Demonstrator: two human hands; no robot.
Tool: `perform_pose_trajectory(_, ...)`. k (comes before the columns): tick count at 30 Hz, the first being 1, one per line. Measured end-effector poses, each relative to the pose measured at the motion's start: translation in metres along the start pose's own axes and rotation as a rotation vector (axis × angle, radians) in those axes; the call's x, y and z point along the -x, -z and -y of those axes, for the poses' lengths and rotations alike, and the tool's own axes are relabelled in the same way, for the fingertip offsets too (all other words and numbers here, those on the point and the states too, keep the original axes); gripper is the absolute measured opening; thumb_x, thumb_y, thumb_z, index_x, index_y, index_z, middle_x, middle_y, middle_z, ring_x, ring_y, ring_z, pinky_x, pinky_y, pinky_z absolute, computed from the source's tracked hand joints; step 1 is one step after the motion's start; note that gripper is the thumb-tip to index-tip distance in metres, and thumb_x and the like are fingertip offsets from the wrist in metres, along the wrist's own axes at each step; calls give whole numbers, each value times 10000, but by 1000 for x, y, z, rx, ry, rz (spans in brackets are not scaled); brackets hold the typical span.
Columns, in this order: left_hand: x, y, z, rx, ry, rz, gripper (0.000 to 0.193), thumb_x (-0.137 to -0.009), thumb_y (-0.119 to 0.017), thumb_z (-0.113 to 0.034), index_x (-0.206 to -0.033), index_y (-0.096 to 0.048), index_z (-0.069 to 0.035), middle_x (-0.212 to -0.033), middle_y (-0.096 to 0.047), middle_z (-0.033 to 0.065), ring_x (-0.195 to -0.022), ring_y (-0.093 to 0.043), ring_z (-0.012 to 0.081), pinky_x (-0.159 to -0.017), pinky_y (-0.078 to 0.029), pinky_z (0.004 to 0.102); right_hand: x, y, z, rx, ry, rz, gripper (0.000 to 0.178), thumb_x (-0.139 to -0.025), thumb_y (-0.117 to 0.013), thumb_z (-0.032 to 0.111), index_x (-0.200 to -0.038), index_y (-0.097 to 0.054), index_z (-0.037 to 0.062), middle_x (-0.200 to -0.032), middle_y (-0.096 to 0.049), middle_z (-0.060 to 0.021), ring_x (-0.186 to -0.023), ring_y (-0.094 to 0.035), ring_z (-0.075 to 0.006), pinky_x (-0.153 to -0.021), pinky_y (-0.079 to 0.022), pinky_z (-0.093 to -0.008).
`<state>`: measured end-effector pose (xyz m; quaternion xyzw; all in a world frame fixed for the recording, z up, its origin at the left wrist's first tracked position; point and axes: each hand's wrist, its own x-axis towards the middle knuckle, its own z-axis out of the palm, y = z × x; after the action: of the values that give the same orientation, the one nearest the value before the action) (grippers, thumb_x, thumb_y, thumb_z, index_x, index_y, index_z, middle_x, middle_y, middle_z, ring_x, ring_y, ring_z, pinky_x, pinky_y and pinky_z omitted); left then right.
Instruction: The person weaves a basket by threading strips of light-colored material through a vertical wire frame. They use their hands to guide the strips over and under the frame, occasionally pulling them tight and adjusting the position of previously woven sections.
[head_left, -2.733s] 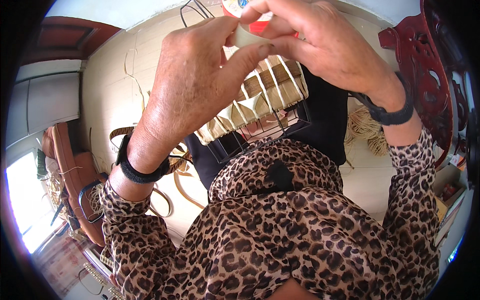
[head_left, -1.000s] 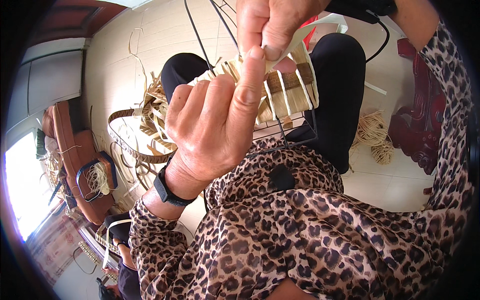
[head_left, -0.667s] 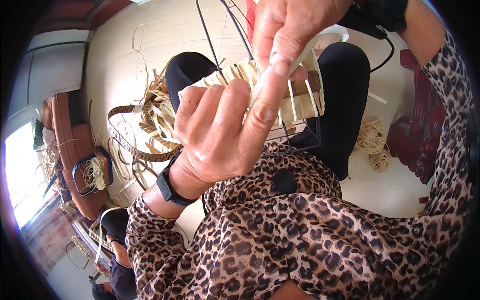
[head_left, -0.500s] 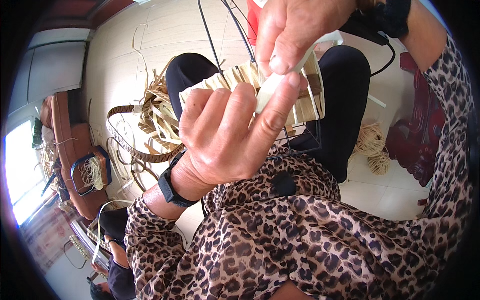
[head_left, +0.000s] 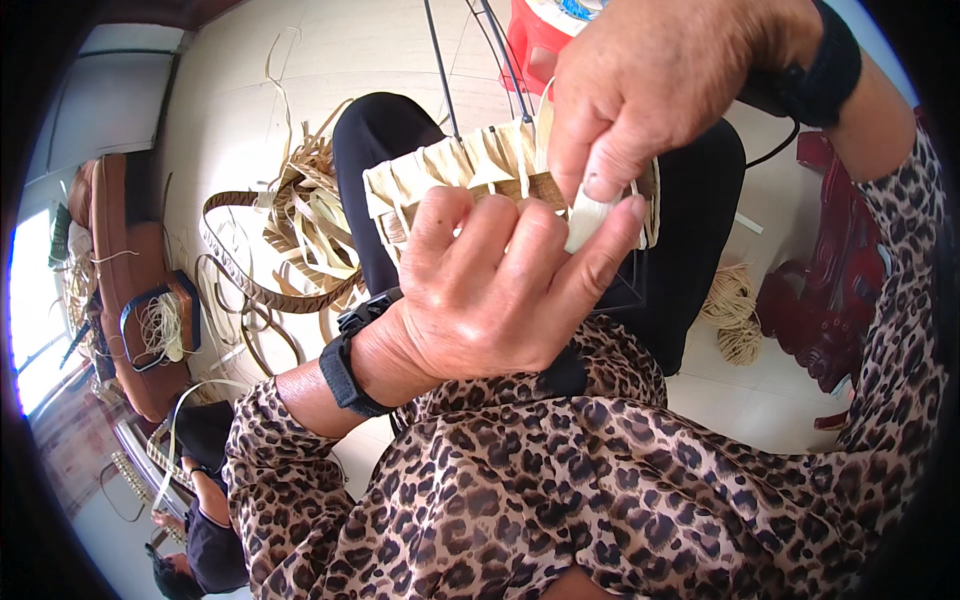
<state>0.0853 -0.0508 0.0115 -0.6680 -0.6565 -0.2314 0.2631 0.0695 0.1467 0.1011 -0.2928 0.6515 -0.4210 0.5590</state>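
- While our right hand (head_left: 665, 110) pinches a flat, pale, glossy strip (head_left: 590, 222), our left hand (head_left: 490, 290) curls beside it; we cannot tell whether it grips too.
- Across our black-trousered lap (head_left: 690, 250), the straw-coloured, pleated panel (head_left: 428, 165) already bears a flat brown band (head_left: 545, 188) and thin white cords (head_left: 397, 207).
- We judge the strip not yet secured; the thin black wire rods (head_left: 444, 72) beyond stand bare.

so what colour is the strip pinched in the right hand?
The strip is pale off-white; best seen in the head view.
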Motion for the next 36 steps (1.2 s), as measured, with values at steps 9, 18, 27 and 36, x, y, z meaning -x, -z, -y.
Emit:
perform_pose_trajectory(9,1,2,-21,113,166,179,558,-758,-702,-135,-1287,-532,-90,-727,-508,7,-560,-467,88,-493,-361,254,4,-7,0,-138,17,-175,162,-850,-582,130,-835,-587,-31,-703,-590,-87,-689,-539,-176,-651,-428,-303)
perform_pose_trajectory(18,-6,27,-32,1324,999,489,627,-836,-573,11,-1370,-250,69,-806,-630,106,-619,-588,130,-550,-483,254,6,-18,-16,409,71,-552,106,-786,-589,72,-740,-620,-19,-606,-590,-131,-551,-552,-238,-575,-451,-329)
perform_pose_trajectory(27,-9,24,-45,1518,996,534,800,-846,-575,7,-1436,-37,47,-828,-639,140,-645,-608,153,-589,-510,269,4,-8,-12,504,-149,-382,118,-727,-583,68,-687,-606,-41,-592,-571,-175,-526,-556,-279,-554,-470,-336)
perform_pose_trajectory(36,-7,20,-45,1487,888,564,848,-832,-584,13,-1443,3,32,-812,-634,146,-673,-629,195,-613,-521,290,1,-21,-16,707,-38,-477,128,-764,-542,97,-737,-630,7,-727,-622,-157,-783,-610,-290,-909,-367,-388)
